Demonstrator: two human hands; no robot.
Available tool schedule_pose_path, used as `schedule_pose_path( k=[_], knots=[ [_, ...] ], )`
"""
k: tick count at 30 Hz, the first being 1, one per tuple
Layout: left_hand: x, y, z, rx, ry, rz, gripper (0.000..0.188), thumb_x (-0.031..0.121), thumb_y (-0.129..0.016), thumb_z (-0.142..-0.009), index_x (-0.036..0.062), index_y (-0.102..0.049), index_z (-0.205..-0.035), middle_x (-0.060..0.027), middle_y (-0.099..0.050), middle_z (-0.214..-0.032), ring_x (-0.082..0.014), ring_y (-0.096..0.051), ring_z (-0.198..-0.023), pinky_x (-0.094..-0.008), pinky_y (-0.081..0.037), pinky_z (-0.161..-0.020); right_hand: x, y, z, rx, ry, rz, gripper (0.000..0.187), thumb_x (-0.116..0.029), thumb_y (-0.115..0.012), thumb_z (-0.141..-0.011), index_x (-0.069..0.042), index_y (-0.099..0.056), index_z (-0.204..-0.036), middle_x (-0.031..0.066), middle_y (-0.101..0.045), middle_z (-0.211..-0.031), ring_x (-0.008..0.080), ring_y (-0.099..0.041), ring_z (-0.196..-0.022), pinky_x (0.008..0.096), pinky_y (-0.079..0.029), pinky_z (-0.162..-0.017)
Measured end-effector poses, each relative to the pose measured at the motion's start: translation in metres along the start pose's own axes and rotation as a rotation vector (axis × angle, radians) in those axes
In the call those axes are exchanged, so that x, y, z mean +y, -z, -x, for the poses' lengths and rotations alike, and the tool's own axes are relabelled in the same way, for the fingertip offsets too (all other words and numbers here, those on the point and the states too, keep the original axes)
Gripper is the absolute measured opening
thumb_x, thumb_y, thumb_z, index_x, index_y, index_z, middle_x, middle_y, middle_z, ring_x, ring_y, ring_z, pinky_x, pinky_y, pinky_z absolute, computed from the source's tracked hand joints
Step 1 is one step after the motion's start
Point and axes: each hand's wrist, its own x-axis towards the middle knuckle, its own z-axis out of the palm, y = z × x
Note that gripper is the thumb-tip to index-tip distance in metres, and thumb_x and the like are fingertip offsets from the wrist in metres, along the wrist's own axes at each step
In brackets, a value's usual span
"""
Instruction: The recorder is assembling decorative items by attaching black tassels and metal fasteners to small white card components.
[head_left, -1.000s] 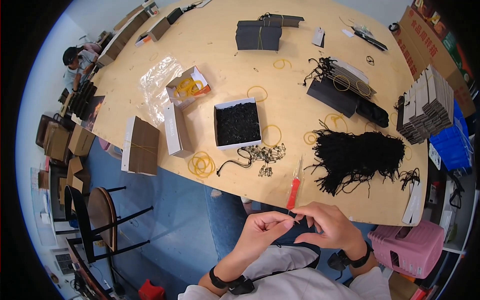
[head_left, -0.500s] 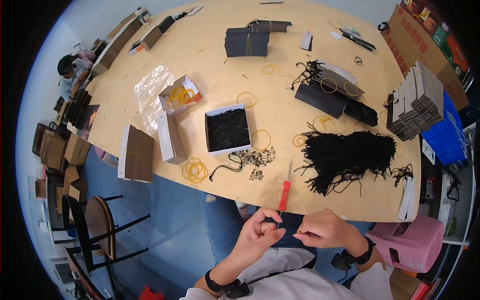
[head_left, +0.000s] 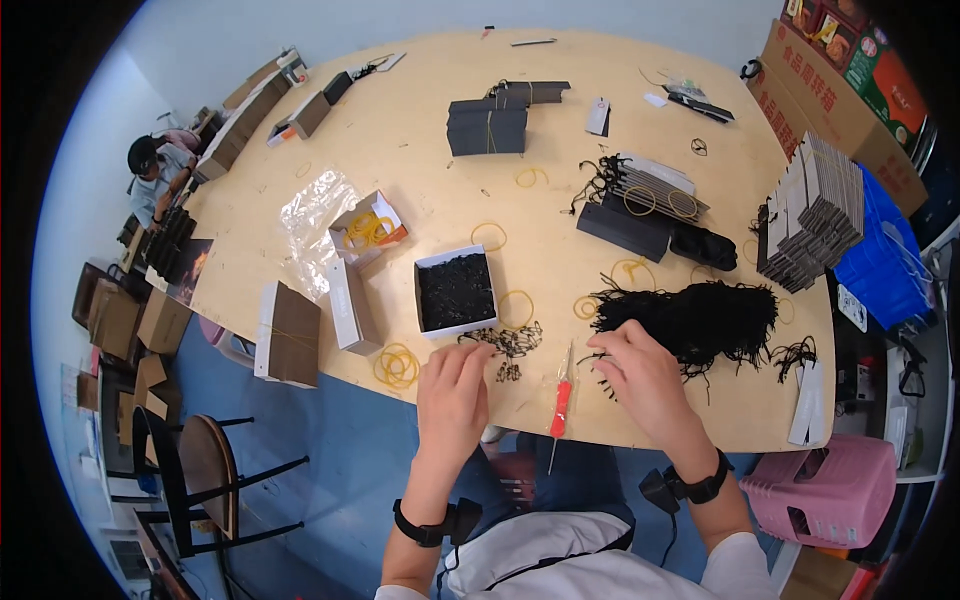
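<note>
My left hand [head_left: 455, 395] reaches over the table edge, fingers bent together at the left side of a small pile of metal clasps [head_left: 515, 342]. What its fingertips hold, if anything, cannot be made out. My right hand [head_left: 648, 385] is at the left edge of a bundle of black cords [head_left: 690, 320], thumb and forefinger apart. Between the hands, a red-handled tool [head_left: 560, 408] with a thin metal tip lies at the table's edge, its thin rear rod sticking out past it. Behind the clasps stands an open white box [head_left: 456, 328] filled with small black pieces.
Rubber bands [head_left: 397, 367] lie near a brown carton [head_left: 288, 335]; more fill a small box [head_left: 398, 206]. Stacks of grey cards [head_left: 815, 215] and dark tags [head_left: 487, 130] stand farther off. A pink stool [head_left: 825, 490] is at right, a chair [head_left: 210, 475] at left. Another person [head_left: 160, 175] works far left.
Both hands have moved forward and apart from my lap over the table, the left to the clasps, the right to the cords. The view has shifted slightly.
</note>
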Motion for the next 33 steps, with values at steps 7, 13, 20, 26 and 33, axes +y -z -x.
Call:
schedule_pose_path(
  k=[7,13,20,26,33],
  knots=[
    [-0.002,-0.008,0.015,0.041,0.121,-0.058,0.027,-0.002,-0.065,-0.077,0.0047,-0.065,-0.103,-0.0104,-0.060,-0.105,-0.0313,-0.054,-0.097,-0.0412,-0.044,-0.084,0.004,-0.014,-0.010,-0.040,0.057,0.071,0.007,-0.007,-0.064,-0.086,-0.007,-0.057,-0.089,0.0082,-0.053,-0.091,0.0265,-0.060,-0.087,0.0389,-0.050,-0.066],
    [0.003,-0.017,0.019,0.003,0.279,-0.055,0.017,0.004,-0.069,-0.079,0.0043,-0.063,-0.095,-0.0125,-0.055,-0.092,-0.0318,-0.052,-0.090,-0.0397,-0.045,-0.079,-0.021,0.038,-0.013,0.598,0.349,-0.290,0.011,0.003,-0.063,-0.084,-0.004,-0.055,-0.086,0.0099,-0.057,-0.091,0.0239,-0.057,-0.087,0.0309,-0.048,-0.074],
    [0.005,-0.024,0.016,-0.066,0.296,-0.033,0.014,0.005,-0.068,-0.080,0.0030,-0.059,-0.090,-0.0134,-0.055,-0.090,-0.0328,-0.052,-0.086,-0.0429,-0.044,-0.075,-0.015,-0.002,0.022,0.189,0.135,-0.674,0.007,0.004,-0.059,-0.090,-0.001,-0.058,-0.095,0.0090,-0.063,-0.081,0.0154,-0.060,-0.070,0.0260,-0.048,-0.065],
    [0.010,-0.029,0.015,-0.051,0.252,-0.127,0.011,0.003,-0.064,-0.083,0.0026,-0.055,-0.088,-0.0135,-0.053,-0.088,-0.0327,-0.051,-0.083,-0.0423,-0.043,-0.072,-0.018,-0.041,0.033,-0.018,-0.081,-0.701,0.013,-0.004,-0.053,-0.097,0.002,-0.051,-0.108,0.0114,-0.064,-0.081,0.0155,-0.062,-0.068,0.0270,-0.048,-0.062],
    [0.032,-0.031,0.012,-0.032,0.190,0.128,0.013,-0.003,-0.062,-0.082,-0.0003,-0.052,-0.089,-0.0168,-0.052,-0.085,-0.0358,-0.050,-0.079,-0.0432,-0.042,-0.071,-0.026,-0.044,0.022,-0.012,-0.092,-0.786,0.013,-0.001,-0.051,-0.097,0.000,-0.048,-0.110,0.0033,-0.057,-0.072,0.0045,-0.047,-0.063,0.0208,-0.039,-0.057]
  ],
)
